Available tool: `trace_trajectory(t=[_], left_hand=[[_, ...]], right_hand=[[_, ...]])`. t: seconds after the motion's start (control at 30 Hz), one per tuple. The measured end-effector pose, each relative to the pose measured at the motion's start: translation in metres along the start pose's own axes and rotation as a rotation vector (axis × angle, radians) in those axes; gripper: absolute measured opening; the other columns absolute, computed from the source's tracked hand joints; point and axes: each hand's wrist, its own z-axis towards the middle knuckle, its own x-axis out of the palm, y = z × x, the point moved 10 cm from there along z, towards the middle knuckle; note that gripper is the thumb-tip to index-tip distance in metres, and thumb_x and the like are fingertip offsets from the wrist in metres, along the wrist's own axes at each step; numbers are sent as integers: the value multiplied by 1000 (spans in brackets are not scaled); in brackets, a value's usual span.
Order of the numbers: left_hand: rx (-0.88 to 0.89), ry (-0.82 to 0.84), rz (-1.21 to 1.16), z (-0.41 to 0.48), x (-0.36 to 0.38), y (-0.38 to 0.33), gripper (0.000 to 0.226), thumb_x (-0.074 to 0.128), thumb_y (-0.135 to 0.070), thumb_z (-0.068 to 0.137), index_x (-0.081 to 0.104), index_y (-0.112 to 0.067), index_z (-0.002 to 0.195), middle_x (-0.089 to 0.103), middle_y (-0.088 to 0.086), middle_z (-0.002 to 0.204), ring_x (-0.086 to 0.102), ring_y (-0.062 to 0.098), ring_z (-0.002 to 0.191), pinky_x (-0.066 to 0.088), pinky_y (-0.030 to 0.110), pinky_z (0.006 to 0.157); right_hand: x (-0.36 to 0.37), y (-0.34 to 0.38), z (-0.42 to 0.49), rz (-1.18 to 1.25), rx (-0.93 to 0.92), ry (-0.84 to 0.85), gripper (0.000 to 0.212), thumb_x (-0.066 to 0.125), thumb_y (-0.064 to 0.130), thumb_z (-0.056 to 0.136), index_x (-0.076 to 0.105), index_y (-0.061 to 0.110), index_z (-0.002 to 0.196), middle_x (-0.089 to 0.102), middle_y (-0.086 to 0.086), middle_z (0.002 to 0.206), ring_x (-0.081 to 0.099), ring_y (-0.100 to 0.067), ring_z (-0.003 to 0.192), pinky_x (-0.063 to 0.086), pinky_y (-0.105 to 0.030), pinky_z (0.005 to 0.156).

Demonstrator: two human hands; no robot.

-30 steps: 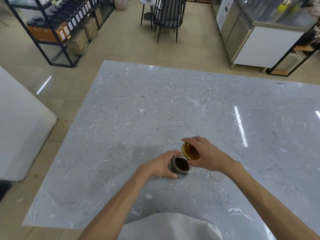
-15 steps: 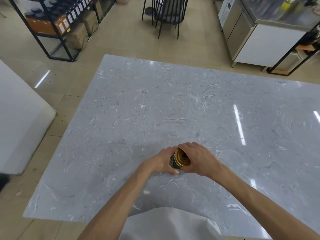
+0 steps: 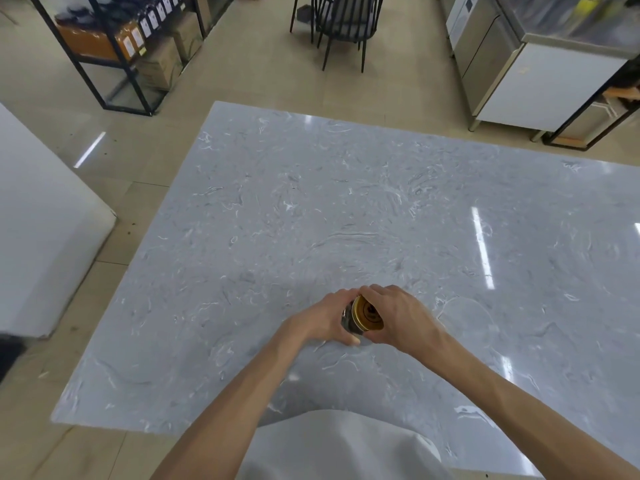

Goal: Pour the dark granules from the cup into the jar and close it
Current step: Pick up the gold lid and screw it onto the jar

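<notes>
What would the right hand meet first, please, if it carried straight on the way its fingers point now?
Probably the left hand: the right hand grips the gold lid on the jar, fingers pointing leftward, with the other hand's fingers just beyond. Depth is uncertain.

Bare forearms, no sleeves; white garment (image 3: 346,448) below.

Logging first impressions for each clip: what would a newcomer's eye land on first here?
The two hands meeting near the table's near edge: the left hand wraps the jar while the right hand holds the gold lid on its mouth. Next, a clear cup lying just right of them, almost invisible against the grey marble.
</notes>
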Motion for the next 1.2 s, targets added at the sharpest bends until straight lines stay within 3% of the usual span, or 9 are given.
trace_trajectory(t=[0.43, 0.57, 0.63, 0.7, 0.73, 0.8, 0.93, 1.07, 1.2], left_hand=[[14, -4, -6, 3, 3, 7, 95, 89, -24, 74, 35, -31, 151, 45, -1, 147, 47, 19, 131, 40, 34, 111], [30, -31, -8, 2, 2, 6, 92, 90, -21, 71, 40, -28, 149, 49, 2, 142, 48, 20, 129, 43, 44, 111], [14, -45, -17, 1, 2, 7, 93, 90, -21, 71, 40, -29, 149, 48, 2, 144, 47, 21, 131, 42, 46, 112], [7, -45, -15, 2, 4, 9, 94, 90, -23, 71, 38, -31, 150, 46, 2, 146, 46, 21, 133, 41, 46, 113], [6, -39, -15, 3, 4, 9, 94, 90, -24, 71, 38, -32, 149, 46, 2, 146, 46, 21, 132, 42, 47, 113], [12, -26, -20, 5, 5, 10, 94, 90, -26, 71, 38, -31, 149, 46, 2, 145, 49, 22, 131, 44, 48, 111], [11, -58, -2, 9, 3, 14, 97, 91, -28, 69, 38, -29, 150, 48, 1, 145, 48, 21, 132, 43, 47, 111], [25, -84, -38, 13, 1, 15, 93, 92, -28, 67, 41, -33, 146, 51, -2, 141, 52, 20, 129, 45, 47, 109], [20, -60, -11, 17, 1, 19, 95, 91, -29, 69, 38, -34, 148, 50, -2, 142, 50, 19, 130, 45, 46, 110]], right_hand=[[6, -11, -14, 160, 187, -76, 59, 72, 51, 80, 50, 19, 125, 65, 2, 111, 65, -21, 90, 55, -36, 75], [7, -18, -27, -104, 404, -80, 76, 31, 88, 73, 48, 18, 95, 66, 2, 86, 68, -20, 77, 45, -30, 57], [2, -23, -36, -116, 461, -113, 84, 12, 91, 67, 48, 19, 89, 69, 2, 86, 67, -20, 77, 38, -30, 55], [2, -26, -36, 35, 412, -164, 84, 23, 84, 79, 51, 16, 120, 66, -2, 120, 64, -23, 103, 49, -33, 71], [4, -22, -32, 163, 341, -161, 80, 34, 74, 87, 40, 15, 140, 55, -1, 139, 57, -23, 120, 50, -34, 86], [8, -9, -24, 347, 211, -116, 76, 45, 58, 95, 23, 18, 155, 42, 0, 153, 46, -19, 134, 43, -32, 101], [7, -29, -36, 179, 361, -229, 68, 40, 55, 98, 25, 19, 153, 68, -6, 121, 67, -27, 102, 51, -38, 80], [18, -34, -28, 581, 314, -192, 63, 50, 42, 99, 26, 24, 155, 52, -2, 145, 53, -20, 127, 41, -24, 101], [28, -43, -40, 613, 352, -241, 61, 46, 49, 99, 29, 28, 154, 62, -2, 133, 60, -19, 120, 46, -21, 93]])
